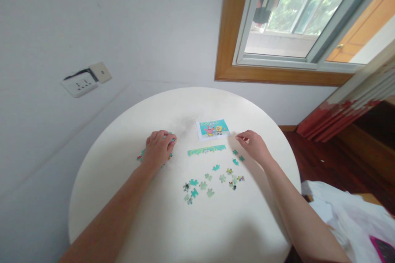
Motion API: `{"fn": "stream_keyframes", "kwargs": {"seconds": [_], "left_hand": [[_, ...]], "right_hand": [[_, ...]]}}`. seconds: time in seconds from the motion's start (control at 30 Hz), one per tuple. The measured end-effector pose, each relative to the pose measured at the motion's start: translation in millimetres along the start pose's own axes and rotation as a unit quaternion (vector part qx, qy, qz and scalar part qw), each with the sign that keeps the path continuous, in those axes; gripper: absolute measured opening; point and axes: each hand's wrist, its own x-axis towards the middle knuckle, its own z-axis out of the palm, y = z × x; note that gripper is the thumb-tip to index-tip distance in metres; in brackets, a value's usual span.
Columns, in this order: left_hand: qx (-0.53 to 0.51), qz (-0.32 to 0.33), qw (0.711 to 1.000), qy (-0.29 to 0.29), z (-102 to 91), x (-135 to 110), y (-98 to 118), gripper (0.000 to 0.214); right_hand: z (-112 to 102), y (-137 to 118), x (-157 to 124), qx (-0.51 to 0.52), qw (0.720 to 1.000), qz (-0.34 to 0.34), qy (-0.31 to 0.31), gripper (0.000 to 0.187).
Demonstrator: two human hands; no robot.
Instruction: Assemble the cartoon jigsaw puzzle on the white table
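Note:
My left hand (159,146) rests palm down on a small cluster of green puzzle pieces (140,157) at the left of the round white table (129,213), its fingers curled over them. My right hand (253,144) hovers near the table's right side, fingertips pinched together beside a small picture card (212,128) with cartoon figures. A joined strip of puzzle pieces (206,150) lies between my hands. Several loose pieces (212,181) are scattered nearer to me.
A white wall with a socket plate (80,84) is behind the table. A wood-framed window (296,28) is at the upper right. A red striped curtain (345,111) hangs at right, over dark wooden floor. White cloth (345,218) lies at the lower right.

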Motion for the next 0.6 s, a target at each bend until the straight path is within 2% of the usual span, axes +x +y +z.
{"fn": "stream_keyframes", "kwargs": {"seconds": [0.1, 0.17, 0.33, 0.43, 0.6], "left_hand": [[-0.01, 0.008, 1.0, 0.01, -2.4, 0.4, 5.8, 0.02], [-0.035, 0.035, 0.999, 0.005, -4.5, 0.5, 12.7, 0.021], [-0.089, 0.123, 0.987, -0.05, -7.4, -0.9, 28.8, 0.022], [-0.1, 0.149, 0.98, -0.086, -7.1, -1.9, 29.7, 0.022], [-0.112, 0.154, 0.976, -0.108, -5.3, -1.9, 22.7, 0.028]], "right_hand": [[-2.9, 3.9, 0.1, 0.01, 1.0, 0.007, -0.023, 0.019], [-4.7, 6.8, -0.8, 0.023, 0.998, -0.001, -0.06, 0.021], [-7.1, 10.3, -4.9, 0.062, 0.987, -0.025, -0.143, 0.022], [-5.1, 10.6, -6.0, 0.079, 0.983, -0.026, -0.163, 0.019], [-1.7, 9.9, -4.5, 0.059, 0.983, -0.023, -0.172, 0.018]]}}
